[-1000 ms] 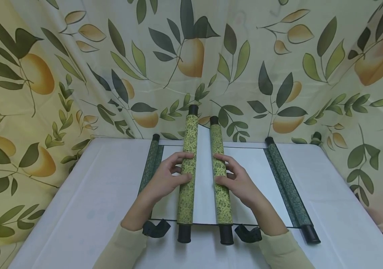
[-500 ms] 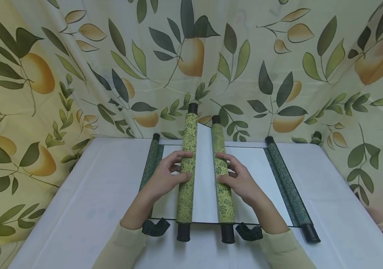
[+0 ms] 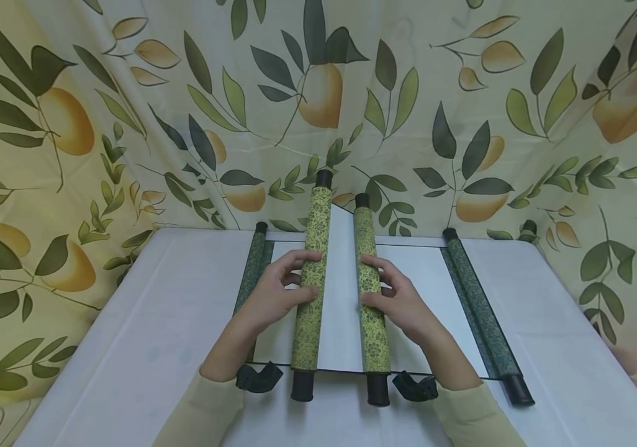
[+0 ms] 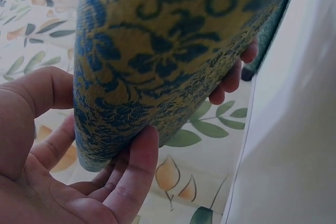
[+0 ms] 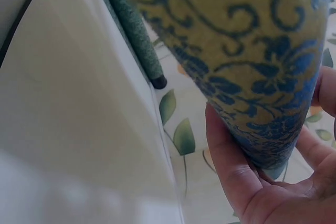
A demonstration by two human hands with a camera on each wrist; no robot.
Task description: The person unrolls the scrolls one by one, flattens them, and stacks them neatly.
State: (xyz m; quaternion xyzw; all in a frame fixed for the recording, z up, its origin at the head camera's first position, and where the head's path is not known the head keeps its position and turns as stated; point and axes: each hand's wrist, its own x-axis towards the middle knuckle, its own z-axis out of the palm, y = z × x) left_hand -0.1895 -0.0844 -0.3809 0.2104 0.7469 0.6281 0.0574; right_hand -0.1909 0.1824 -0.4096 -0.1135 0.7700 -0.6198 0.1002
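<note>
A scroll with two yellow-green, patterned rolls and black end knobs is held up, tilted, over the table. My left hand (image 3: 274,292) grips the left roll (image 3: 308,329), thumb on the near face and fingers around it. On the other side my right hand (image 3: 405,304) holds the right roll (image 3: 374,335) in the same way. A white sheet (image 3: 341,298) stretches between the rolls. Up close, the left wrist view shows blue floral brocade on the left roll (image 4: 152,51); the right wrist view shows the same pattern on the right roll (image 5: 262,66).
Beneath lies a second scroll, unrolled, with its white sheet (image 3: 427,273) showing. Its green left roll (image 3: 250,267) and green right roll (image 3: 486,323) rest on the white tabletop (image 3: 145,347). A fruit-and-leaf patterned cloth (image 3: 274,143) hangs behind the table.
The near ends of the two yellow-green rolls have moved slightly apart, widening the white strip between them. Both hands keep their grip.
</note>
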